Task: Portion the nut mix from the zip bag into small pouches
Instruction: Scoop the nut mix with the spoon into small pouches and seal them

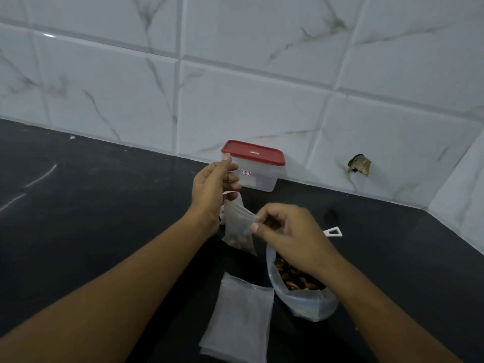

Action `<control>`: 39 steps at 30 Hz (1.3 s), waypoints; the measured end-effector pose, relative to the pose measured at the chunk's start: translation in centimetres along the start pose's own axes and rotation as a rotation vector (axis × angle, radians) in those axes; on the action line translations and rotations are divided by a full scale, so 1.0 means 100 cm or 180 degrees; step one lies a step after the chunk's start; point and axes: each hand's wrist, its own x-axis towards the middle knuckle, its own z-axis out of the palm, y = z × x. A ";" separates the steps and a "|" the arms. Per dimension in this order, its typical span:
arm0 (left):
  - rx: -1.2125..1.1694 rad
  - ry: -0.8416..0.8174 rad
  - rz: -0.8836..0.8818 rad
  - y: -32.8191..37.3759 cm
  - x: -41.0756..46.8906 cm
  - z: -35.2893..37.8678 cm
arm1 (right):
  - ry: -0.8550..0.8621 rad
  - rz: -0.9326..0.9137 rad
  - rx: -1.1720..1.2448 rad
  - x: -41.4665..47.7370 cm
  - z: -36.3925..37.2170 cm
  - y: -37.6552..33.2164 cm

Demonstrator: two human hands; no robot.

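The left hand (212, 185), raised, pinches the pouch (238, 226) by its top; the right hand (289, 231) pinches its other lip, fingertips blurred. The pouch hangs above the counter (104, 205). The right wrist partly hides the zip bag (305, 301).

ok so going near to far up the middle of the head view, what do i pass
stack of empty pouches → partly filled pouch held above the counter → red-lidded container → tiled wall
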 end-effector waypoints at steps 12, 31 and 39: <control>0.0874 -0.1452 0.0134 -0.003 -0.028 0.020 | 0.1003 0.0166 0.1163 -0.012 -0.036 0.017; 0.0519 -0.0894 0.0094 -0.006 -0.022 0.018 | 0.0687 0.0565 0.1501 -0.021 -0.030 0.044; 0.0665 -0.1201 0.0242 -0.011 -0.029 0.023 | 0.0783 0.0452 0.1586 -0.023 -0.029 0.037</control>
